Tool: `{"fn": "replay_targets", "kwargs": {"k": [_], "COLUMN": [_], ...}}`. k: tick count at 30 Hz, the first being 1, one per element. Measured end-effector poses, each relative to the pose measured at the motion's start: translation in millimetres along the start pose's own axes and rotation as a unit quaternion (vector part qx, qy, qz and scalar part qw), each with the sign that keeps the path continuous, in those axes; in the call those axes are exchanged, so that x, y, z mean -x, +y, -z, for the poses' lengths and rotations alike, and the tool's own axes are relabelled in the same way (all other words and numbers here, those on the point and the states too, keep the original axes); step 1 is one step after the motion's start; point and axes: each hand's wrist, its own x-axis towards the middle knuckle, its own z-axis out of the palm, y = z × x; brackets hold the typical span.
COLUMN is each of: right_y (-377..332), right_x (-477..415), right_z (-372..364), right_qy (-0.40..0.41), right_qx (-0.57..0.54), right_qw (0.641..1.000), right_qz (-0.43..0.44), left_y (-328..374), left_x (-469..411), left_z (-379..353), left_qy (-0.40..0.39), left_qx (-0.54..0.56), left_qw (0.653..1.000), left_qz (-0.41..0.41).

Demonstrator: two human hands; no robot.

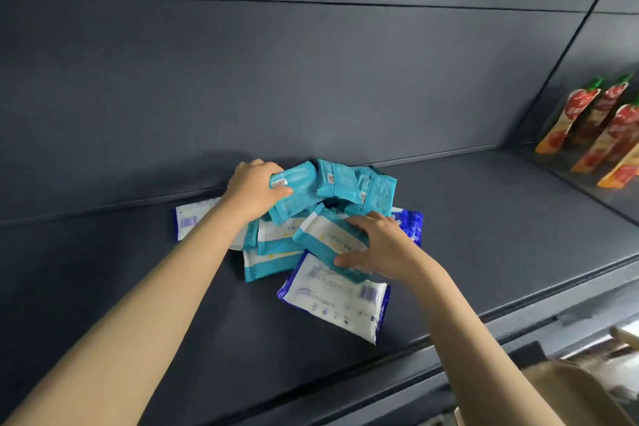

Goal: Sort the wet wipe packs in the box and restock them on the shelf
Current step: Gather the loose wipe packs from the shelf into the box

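While sorting the heap of wet wipe packs (349,190) lying mid-shelf, keep to one kind per pass. Note the left hand (254,190) at 10 o'clock of the heap, fingers and thumb curled round a plain teal pack (301,195). Note the right hand (383,249) at 4 o'clock, gripping a white-and-teal pack (325,235) between thumb and fingers. Record the hands as apart, each clamped on its own pack. Lift clear rather than drag: glossy film, judged slippery and likely to tow neighbours along. Set the teal pack down first, starting a stack on the bare shelf (501,218) toward 3 o'clock, tight against the back panel (311,79). Begin the white-and-teal stack just beside it, edges squared, fronts outward, barcodes turned down or back. Leave the large blue-edged pack (339,301) at 6 o'clock for last, along with its fellows peeking out at 9 and 3 o'clock; broad and flat, so probably best as a separate row. Keep well away from the red fruit pouches (608,135) standing far off at 2 o'clock. Cannot identify the tan shape at the lower right corner; possibly the box, too blurred to say. Sorting judged barely begun: mixed heap, no tidy stack yet in view.
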Motion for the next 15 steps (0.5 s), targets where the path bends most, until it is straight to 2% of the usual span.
{"fn": "replay_targets", "kwargs": {"k": [7, 8, 13, 15], "right_y": [-7.1, -8.1, -10.2, -8.6], "right_x": [-2.8, -1.1, 20.4, 35.4], "right_z": [-0.6, -0.4, 4.8, 11.1], "right_qy": [0.075, 0.080, 0.127, 0.086], "right_qx": [-0.098, -0.109, -0.177, -0.181], "right_qw": [0.991, 0.989, 0.973, 0.976], "right_qz": [-0.048, -0.054, -0.080, -0.080], "left_y": [-64.4, -72.4, -97.8, -95.4], "left_x": [23.2, 27.5, 37.8, 39.0], "left_z": [27.8, 28.8, 22.8, 19.3], "left_qy": [0.040, 0.029, -0.027, -0.019], "left_qx": [0.204, 0.210, 0.102, 0.098], "left_qw": [0.971, 0.969, 0.987, 0.989], "left_qz": [0.116, 0.130, 0.117, 0.106]}}
